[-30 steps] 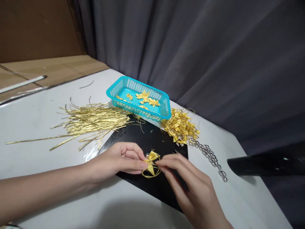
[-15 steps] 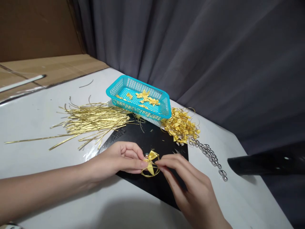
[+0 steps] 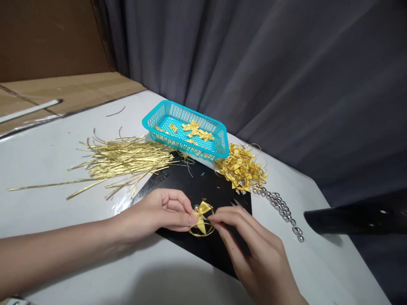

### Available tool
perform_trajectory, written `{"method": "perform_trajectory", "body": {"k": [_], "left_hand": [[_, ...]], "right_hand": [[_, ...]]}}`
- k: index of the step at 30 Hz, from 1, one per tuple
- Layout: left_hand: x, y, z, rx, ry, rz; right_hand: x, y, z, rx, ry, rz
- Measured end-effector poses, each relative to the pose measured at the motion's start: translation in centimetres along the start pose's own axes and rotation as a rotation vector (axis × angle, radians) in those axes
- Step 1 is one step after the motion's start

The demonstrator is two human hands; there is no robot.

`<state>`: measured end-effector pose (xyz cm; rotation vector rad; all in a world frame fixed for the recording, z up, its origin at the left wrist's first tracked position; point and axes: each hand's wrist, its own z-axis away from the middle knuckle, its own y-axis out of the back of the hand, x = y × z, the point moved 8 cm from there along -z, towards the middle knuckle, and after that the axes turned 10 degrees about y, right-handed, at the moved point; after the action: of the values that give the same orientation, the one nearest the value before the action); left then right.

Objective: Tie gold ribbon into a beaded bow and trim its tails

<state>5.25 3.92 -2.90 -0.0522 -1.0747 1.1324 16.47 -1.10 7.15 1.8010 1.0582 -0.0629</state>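
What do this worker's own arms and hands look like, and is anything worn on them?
Both the left hand and right hand are bare, with no glove, ring or watch showing. The left forearm has no sleeve as far as the picture's edge. No cables or markings can be seen.

"What hangs around you there?"
"A dark grey curtain [image 3: 254, 63], falling in deep folds behind the far edge of my white table [image 3: 47, 156]."
"And over to your left?"
"Cardboard: a darker brown panel [image 3: 51, 38] rising at the back, and below it a paler, flatter piece [image 3: 92, 87] that runs up against the tabletop."
"How's the light?"
"Uneven. My tabletop catches most of it, with a soft shadow across the part nearest me. Higher up, the panel and the curtain's right-hand folds look dim."
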Motion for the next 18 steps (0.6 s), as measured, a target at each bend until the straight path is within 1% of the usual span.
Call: {"method": "perform_trajectory", "body": {"k": [6, 13, 18], "left_hand": [[0.1, 0.0, -0.1, -0.011, 0.003, 0.003], [0.4, 0.2, 0.0, 0.016, -0.023, -0.015], [0.7, 0.1, 0.1, 0.034, -0.040, -0.016]], "right_hand": [[0.2, -0.2, 0.1, -0.023, 0.004, 0.001], [0.6, -0.9, 0.3, -0.041, -0.023, -0.027], [1.1, -1.3, 0.7, -0.006, -0.061, -0.009]]}}
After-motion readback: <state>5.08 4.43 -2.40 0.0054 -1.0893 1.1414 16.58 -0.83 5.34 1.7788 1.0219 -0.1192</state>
